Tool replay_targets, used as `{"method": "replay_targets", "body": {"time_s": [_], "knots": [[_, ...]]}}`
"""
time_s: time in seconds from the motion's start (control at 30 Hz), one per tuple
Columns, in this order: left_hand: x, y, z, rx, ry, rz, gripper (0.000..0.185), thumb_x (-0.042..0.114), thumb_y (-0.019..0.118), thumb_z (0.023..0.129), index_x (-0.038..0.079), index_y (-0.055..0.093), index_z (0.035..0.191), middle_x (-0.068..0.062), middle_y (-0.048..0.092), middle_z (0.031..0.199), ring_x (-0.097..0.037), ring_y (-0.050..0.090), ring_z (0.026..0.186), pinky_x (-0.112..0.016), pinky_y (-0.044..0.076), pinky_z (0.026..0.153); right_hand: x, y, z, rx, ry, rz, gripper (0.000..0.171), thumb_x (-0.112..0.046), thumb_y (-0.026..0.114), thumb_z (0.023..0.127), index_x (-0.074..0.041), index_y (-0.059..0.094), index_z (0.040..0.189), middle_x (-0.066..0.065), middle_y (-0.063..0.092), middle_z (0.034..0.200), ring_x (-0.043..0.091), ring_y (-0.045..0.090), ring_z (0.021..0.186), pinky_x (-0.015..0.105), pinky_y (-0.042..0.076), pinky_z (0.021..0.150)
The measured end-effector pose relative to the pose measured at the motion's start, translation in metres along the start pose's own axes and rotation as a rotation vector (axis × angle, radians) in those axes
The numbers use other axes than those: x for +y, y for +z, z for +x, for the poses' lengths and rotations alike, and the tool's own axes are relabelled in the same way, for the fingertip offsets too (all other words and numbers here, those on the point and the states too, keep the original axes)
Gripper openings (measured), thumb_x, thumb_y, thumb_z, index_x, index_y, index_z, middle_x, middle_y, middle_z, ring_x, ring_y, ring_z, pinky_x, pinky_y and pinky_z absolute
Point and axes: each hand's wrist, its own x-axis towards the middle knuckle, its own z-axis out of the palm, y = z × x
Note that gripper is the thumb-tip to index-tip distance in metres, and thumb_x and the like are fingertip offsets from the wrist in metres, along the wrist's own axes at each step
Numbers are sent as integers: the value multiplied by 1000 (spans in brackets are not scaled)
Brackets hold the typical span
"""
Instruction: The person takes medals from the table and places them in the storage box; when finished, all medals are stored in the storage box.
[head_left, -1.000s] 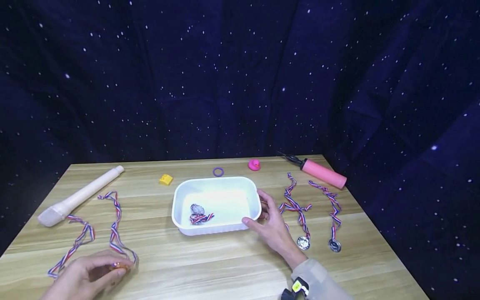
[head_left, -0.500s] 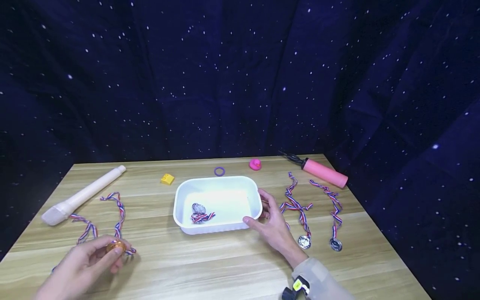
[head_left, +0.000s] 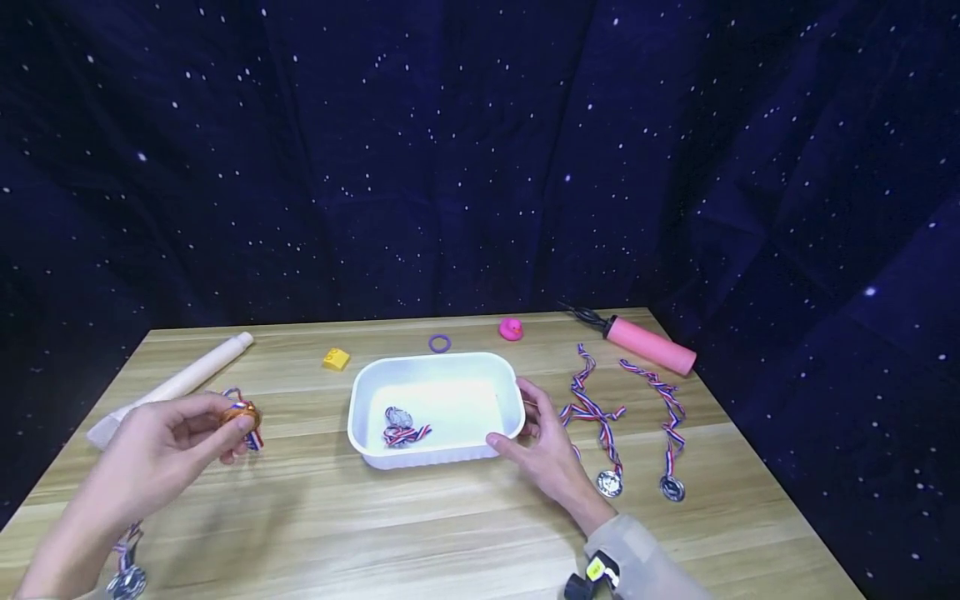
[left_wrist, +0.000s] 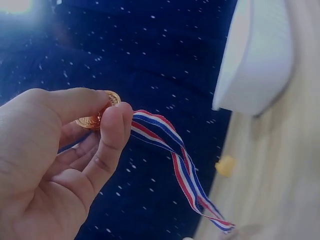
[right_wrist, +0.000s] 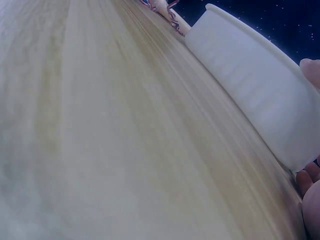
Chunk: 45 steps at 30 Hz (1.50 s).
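Even overhead light, soft shadows; wrist views hazy, perhaps overexposed.

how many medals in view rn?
5. A gold one pinched in the left hand, one in the tray, two right of the tray, one at the bottom left edge. None look hidden.
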Motion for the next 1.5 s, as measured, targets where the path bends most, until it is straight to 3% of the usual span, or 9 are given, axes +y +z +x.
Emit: {"method": "replay_targets", "body": {"time_s": [0.17,0.23,0.4,0.63,0.83,1.0,1.2,1.33,1.5], "knots": [[15,-6,27,56,-6,0,8,3,79,103,3,79,110,-1,83,86,-8,78,72,-17,58,57,0,0,0,2,3,8,102,-17,97,87,-14,39,170,13,58,160,32,58,143,44,53,116],[21,-8,37,91,11,14,9,3,80,102,3,79,111,0,83,87,-6,78,72,-16,61,64,0,0,0,2,4,8,102,-17,97,87,-14,39,170,13,58,160,33,58,143,45,53,116],[43,-16,58,165,19,79,10,13,83,102,10,80,112,2,83,85,-4,77,70,-12,55,62,-1,0,0,-2,5,11,102,-17,97,87,-14,39,170,14,58,161,33,58,143,45,53,116],[74,-24,86,191,33,60,12,18,84,102,12,80,111,1,84,91,-5,79,74,-12,59,65,0,1,1,1,4,17,101,-18,97,87,-13,39,170,15,58,160,34,58,143,43,54,116],[101,-29,110,224,96,15,12,15,83,102,9,79,111,10,84,93,-4,79,77,-11,59,70,1,1,1,3,21,8,103,-19,98,86,-16,39,170,14,60,158,33,60,140,41,55,114],[127,-31,131,250,195,-62,13,12,81,103,3,77,111,0,84,99,-7,79,77,-12,62,74,-1,1,0,9,30,1,105,-19,99,85,-17,39,171,14,60,157,32,60,140,44,54,116],[157,-25,157,254,285,-127,8,5,79,102,3,77,110,3,84,98,-10,80,78,-16,64,77,0,-1,0,5,22,-4,105,-21,98,85,-16,38,171,15,60,158,32,60,141,49,53,117],[162,-17,170,232,301,-176,8,4,78,103,2,76,111,1,84,99,-12,81,79,-17,65,79,1,-1,2,0,5,8,103,-20,98,86,-13,38,170,16,58,160,34,59,143,54,52,119],[149,3,175,171,270,-236,10,3,79,102,0,75,111,-3,84,99,-14,82,81,-23,67,79,2,0,2,-6,9,7,104,-20,98,87,-13,38,171,16,57,161,34,58,143,51,52,118]]}}
